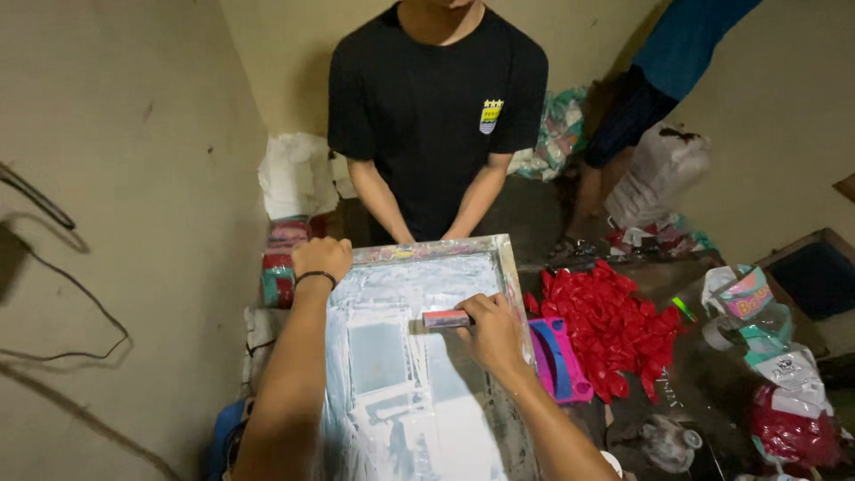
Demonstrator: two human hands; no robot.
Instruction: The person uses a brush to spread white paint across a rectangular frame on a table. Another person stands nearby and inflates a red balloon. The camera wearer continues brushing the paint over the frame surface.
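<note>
A screen-printing frame (509,267) with a pale, ink-smeared mesh lies flat in front of me. My left hand (321,258), with a dark band on the wrist, grips the frame's far left corner. My right hand (492,328) holds a small squeegee (443,319) with a reddish handle and presses it on the mesh near the right side. A person in a black shirt stands across from me, with both their hands (427,239) down at the frame's far edge.
Right of the frame lie a pink and blue plastic holder (559,356) and a heap of red pieces (614,325). Plastic bags and bottles (757,330) crowd the far right. A wall with a hanging cable (62,294) stands at left. Another person's legs (623,125) are behind.
</note>
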